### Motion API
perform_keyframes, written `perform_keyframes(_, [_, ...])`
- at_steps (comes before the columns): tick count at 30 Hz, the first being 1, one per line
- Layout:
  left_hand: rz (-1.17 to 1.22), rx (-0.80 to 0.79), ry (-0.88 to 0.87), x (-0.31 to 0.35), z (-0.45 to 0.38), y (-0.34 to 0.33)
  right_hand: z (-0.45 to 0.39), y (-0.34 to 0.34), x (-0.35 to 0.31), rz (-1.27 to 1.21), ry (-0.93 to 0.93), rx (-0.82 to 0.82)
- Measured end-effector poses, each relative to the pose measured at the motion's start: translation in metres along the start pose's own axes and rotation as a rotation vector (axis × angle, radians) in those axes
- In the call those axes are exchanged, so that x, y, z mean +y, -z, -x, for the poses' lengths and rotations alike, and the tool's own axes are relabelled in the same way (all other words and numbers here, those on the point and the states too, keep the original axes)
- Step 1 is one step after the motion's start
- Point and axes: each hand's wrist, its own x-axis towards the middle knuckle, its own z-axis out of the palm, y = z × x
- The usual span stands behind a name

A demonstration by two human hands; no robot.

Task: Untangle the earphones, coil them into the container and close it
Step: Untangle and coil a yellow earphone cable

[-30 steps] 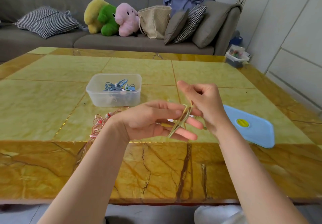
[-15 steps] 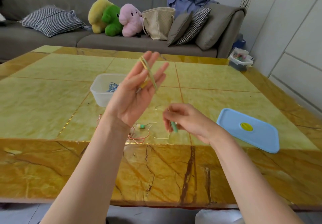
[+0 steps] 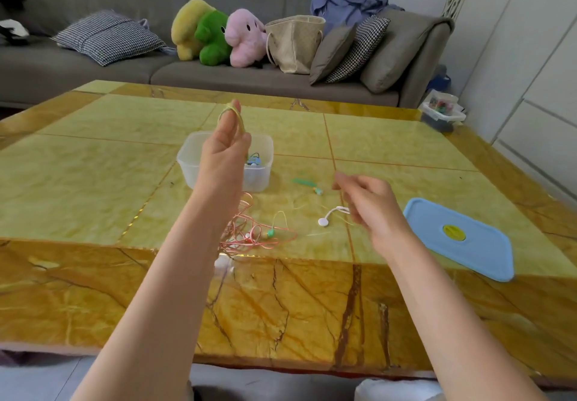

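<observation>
Table (image 3: 93, 182); container (image 3: 190, 163) holds blue earphones (image 3: 253, 159).

L hand (image 3: 225, 147) raised, fingers upright; R hand (image 3: 370, 204) low, fingers pinched.

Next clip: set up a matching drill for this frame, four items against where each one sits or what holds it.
Items:
1. yellow cord
2. blue lid
3. pink earphones
4. clear container

Places:
A. flat on the table's right side
B. in a loose tangle on the table near the left forearm
C. looped over the raised left hand's fingers
D. behind the left hand, open, with a blue cord inside

Pairs: 1-C, 2-A, 3-B, 4-D
</observation>
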Motion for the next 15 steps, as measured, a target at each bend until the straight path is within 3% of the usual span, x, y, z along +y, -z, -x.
perform_keyframes(2, [-0.072, 0.003, -0.055, 0.002, -0.003, 0.002, -0.001, 0.003, 0.003, 0.079, 0.007, 0.026])
perform_keyframes(4, [-0.052, -0.04, -0.082, 0.005, -0.003, 0.0, 0.0, 0.004, 0.002, 0.155, -0.015, -0.067])
perform_keyframes(7, [-0.014, -0.183, -0.051, 0.013, 0.009, -0.012, 0.005, 0.002, -0.003, 0.483, -0.007, -0.268])
perform_keyframes(9, [-0.039, -0.306, -0.02, 0.017, 0.019, -0.023, 0.005, 0.002, -0.006, 0.581, 0.084, -0.279])
perform_keyframes(15, [0.23, -0.651, 0.253, 0.021, 0.041, -0.041, 0.017, 0.001, -0.023, 0.035, 0.24, -0.397])
